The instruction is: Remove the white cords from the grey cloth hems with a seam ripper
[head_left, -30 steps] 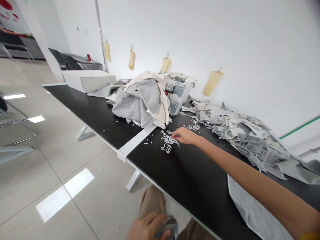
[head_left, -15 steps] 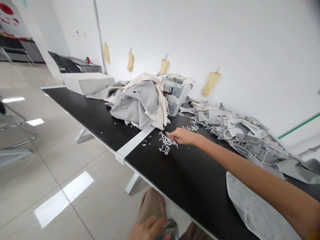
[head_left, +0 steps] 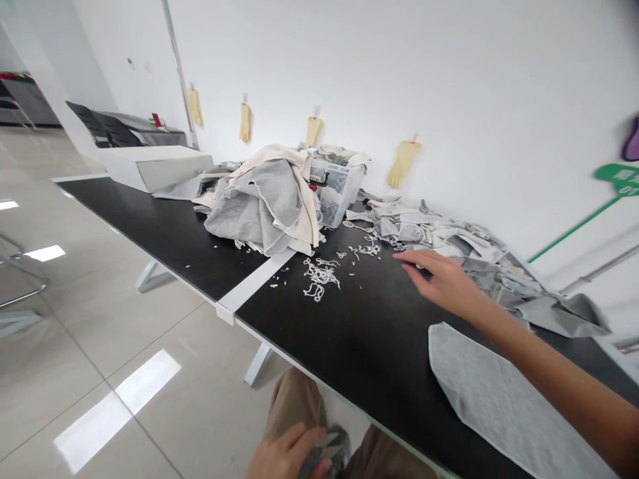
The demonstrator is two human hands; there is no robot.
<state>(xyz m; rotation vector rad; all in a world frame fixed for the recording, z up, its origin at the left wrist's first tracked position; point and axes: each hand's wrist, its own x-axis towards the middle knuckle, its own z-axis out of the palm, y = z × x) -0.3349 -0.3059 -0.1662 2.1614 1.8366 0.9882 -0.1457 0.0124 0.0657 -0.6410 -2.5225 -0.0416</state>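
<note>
My right hand point(head_left: 442, 279) hovers flat over the black table point(head_left: 359, 339) with fingers stretched out, holding nothing, beside the heap of grey and cream fabric pieces point(head_left: 464, 249) on the right. A small heap of white trimmings point(head_left: 319, 278) lies to its left. A grey fabric piece point(head_left: 499, 392) lies flat under my forearm near the table's front edge. My left hand point(head_left: 289, 456) rests in my lap below the table edge, its fingers closed round a dark grey object that looks like scissors.
A big pile of grey and cream cloth point(head_left: 272, 199) leans on a clear plastic bin point(head_left: 339, 189) at the back. A white box point(head_left: 154, 166) sits at the far left end. Yellow gloves point(head_left: 403, 163) hang on the white wall. Glossy tiled floor lies left.
My right hand has left the white trimmings, opened, and moved right and back towards the fabric heap. The view has shifted slightly right. My left hand stays in my lap.
</note>
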